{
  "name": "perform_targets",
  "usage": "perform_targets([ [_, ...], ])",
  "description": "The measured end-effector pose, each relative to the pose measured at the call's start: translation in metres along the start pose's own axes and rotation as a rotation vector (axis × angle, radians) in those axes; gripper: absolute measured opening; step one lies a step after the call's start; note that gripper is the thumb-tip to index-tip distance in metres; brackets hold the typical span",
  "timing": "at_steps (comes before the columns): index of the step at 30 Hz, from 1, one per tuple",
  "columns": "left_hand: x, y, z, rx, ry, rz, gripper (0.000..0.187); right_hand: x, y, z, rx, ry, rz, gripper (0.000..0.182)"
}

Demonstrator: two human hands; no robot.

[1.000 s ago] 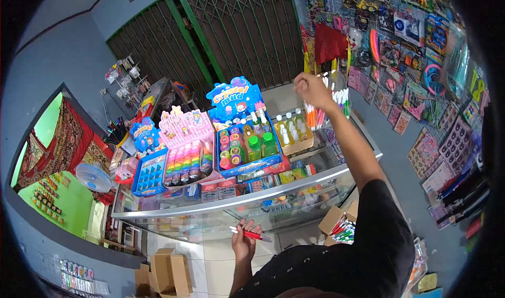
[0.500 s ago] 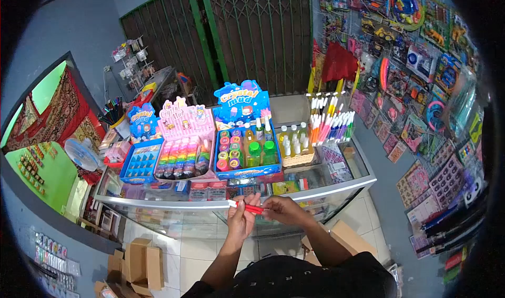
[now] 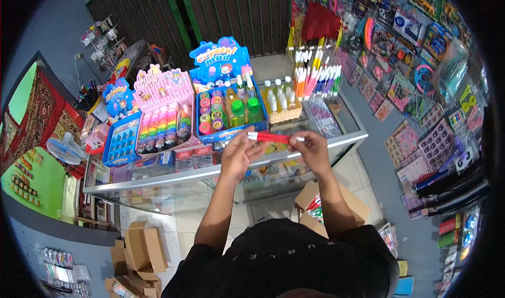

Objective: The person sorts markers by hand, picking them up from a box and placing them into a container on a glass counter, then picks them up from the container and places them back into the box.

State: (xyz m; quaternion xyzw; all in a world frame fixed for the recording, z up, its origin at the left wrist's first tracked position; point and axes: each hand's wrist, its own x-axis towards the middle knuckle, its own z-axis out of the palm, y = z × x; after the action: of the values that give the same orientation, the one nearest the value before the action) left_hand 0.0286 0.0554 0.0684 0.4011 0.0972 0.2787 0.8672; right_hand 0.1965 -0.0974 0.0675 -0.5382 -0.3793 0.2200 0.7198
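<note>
Slim red markers with white ends lie level between my two hands, over the front edge of the glass counter. I cannot make out how many there are. My left hand grips their left end between thumb and fingers. At the other end, my right hand pinches the white tip. Upright markers in orange, pink, purple and green, with white caps, fill a clear holder behind my right hand. Beyond my left hand stands a blue display box of small tubs and bottles.
The glass counter also carries a pink box, a blue divided box and a basket of bottles. Cardboard boxes sit on the floor, one at right holding more markers. Packaged toys cover the right wall.
Both hands have risen towards the counter with the red markers. My right hand has moved out to their right end, and the view has shifted.
</note>
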Motion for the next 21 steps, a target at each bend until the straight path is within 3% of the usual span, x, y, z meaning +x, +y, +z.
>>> perform_targets([
  [10, -0.004, 0.004, -0.01, 0.031, -0.053, 0.089, 0.045, -0.004, -0.016, 0.01, -0.019, -0.009, -0.035, 0.019],
  [13, -0.01, -0.005, -0.019, -0.106, -0.084, 0.033, 0.043, -0.009, -0.008, 0.012, -0.053, -0.044, -0.014, 0.018],
  [15, -0.017, -0.016, -0.018, 0.041, -0.04, -0.031, 0.04, -0.012, 0.006, 0.014, -0.023, -0.066, -0.002, 0.016],
  [18, -0.027, -0.033, -0.03, 0.123, -0.008, -0.142, 0.034, -0.016, 0.011, 0.008, -0.252, -0.194, -0.009, 0.014],
  [21, -0.041, -0.05, -0.039, 0.118, 0.008, -0.156, 0.032, -0.012, 0.0, -0.001, -0.279, -0.121, 0.031, 0.012],
])
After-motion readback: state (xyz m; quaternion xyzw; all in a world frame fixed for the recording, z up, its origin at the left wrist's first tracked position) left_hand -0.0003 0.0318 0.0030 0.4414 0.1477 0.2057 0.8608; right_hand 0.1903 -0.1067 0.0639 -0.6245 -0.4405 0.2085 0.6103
